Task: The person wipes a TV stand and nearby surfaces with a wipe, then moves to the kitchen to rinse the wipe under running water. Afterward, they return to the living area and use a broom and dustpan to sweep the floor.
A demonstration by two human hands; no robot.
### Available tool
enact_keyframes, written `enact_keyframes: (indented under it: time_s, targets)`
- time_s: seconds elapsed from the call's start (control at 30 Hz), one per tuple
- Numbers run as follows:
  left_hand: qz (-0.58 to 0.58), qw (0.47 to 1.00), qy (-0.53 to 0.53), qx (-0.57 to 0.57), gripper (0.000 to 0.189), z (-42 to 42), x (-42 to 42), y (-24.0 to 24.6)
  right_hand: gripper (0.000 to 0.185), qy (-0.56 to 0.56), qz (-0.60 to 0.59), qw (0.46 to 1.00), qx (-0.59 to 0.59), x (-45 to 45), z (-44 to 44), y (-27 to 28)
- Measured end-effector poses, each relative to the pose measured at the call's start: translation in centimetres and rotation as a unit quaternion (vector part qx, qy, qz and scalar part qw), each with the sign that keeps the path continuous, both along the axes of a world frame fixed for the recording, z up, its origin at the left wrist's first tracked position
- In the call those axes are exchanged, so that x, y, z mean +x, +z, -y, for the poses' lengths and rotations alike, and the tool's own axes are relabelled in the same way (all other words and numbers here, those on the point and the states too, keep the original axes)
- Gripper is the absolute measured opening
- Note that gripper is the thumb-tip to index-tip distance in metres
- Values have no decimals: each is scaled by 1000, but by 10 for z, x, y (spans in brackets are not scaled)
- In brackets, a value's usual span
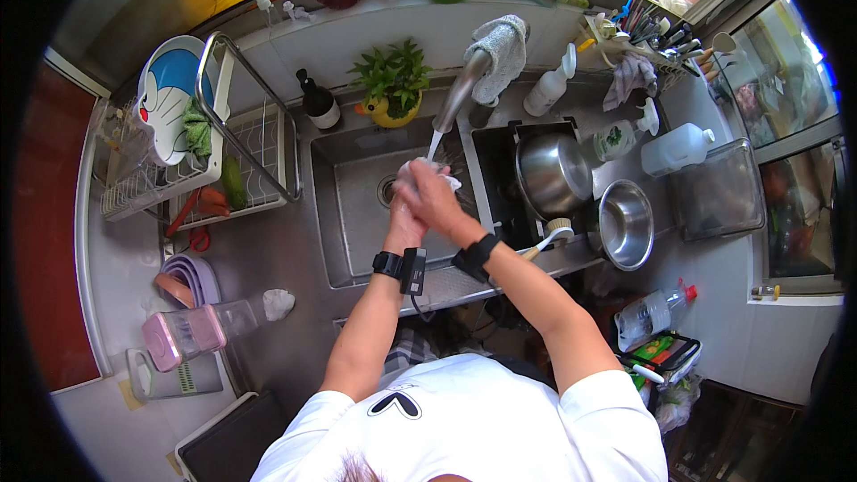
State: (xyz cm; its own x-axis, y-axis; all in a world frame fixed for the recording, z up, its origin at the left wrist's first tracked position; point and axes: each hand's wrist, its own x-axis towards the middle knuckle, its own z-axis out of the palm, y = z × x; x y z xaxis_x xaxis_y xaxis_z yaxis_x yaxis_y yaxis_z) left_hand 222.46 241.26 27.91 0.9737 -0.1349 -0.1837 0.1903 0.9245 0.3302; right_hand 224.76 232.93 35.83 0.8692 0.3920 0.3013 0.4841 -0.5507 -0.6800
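Under the running faucet (462,90), above the left sink basin (348,214), my two hands are pressed together. My right hand (432,197) lies over my left hand (405,211), with a wet white cloth (453,182) between them, partly hidden by the fingers. Water falls onto the cloth and fingers and splashes to the right. Which hand bears the cloth more firmly cannot be seen. Black straps with small devices sit on both wrists. A grey cloth (499,53) is draped over the faucet.
A steel pot (552,174) stands over the right basin, a steel bowl (626,224) and a wood-handled brush (552,237) near it. The dish rack (248,174) is at left. Behind the sink stand a dark bottle (318,104), a duck planter (395,110) and a spray bottle (549,88).
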Motion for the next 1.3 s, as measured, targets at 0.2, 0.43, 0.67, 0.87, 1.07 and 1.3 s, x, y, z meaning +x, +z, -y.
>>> enact_keyframes:
  time_s: [0.2,0.43,0.67,0.87,1.07,1.3]
  targets:
    - [-81,996,18,16,40,7,-7,51,20,-236,33,970,-49,25,4,-11]
    - [-158,986,52,-4,39,-3,-12,59,19,-79,39,996,-3,8,-5,-18]
    - [-96,993,48,59,45,-22,-4,72,20,-89,52,995,-17,-1,-25,2]
    - [-37,993,11,109,39,-19,-22,57,22,-135,-62,989,10,61,1,0]
    - [-183,926,9,328,32,-57,-26,41,22,61,-320,917,232,71,29,30]
    - [50,902,33,427,35,-38,11,67,22,127,-204,968,73,60,27,68]
